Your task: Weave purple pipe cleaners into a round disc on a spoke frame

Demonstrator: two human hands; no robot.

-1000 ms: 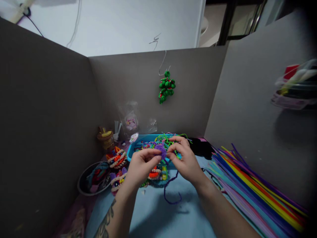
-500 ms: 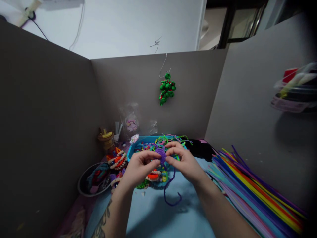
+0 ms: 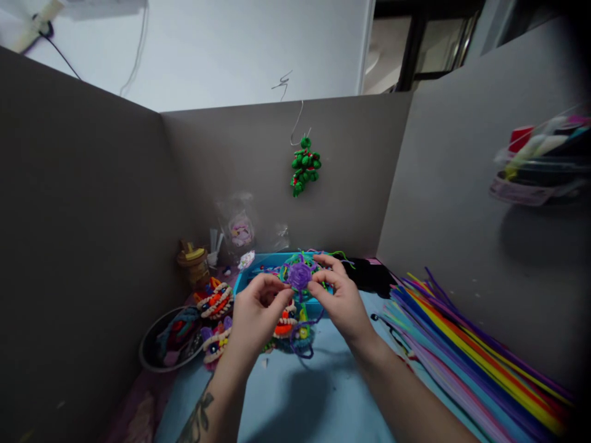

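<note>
A round purple pipe-cleaner piece (image 3: 299,276) is held up between my two hands, its coiled face toward me. My left hand (image 3: 264,306) pinches its left edge between thumb and fingers. On the other side, my right hand (image 3: 336,295) grips the right edge with thumb and index finger, the other fingers raised. A loose purple strand (image 3: 302,352) dangles below in a curve. Behind the piece lie colourful strands in a blue tray (image 3: 239,284). Finished-looking orange and cream pieces (image 3: 216,299) sit left of my left hand.
Long multicoloured pipe cleaners (image 3: 466,344) lie at the right. A metal bowl (image 3: 154,360) with coloured items and a lidded brown cup (image 3: 192,264) stand at the left. A green ornament (image 3: 305,166) hangs on the grey partition (image 3: 231,154). A black object (image 3: 367,277) lies behind the right hand.
The purple piece has turned to show its face more fully, and its hanging strand has swung left and up. The view has shifted slightly. Both hands still hold the piece.
</note>
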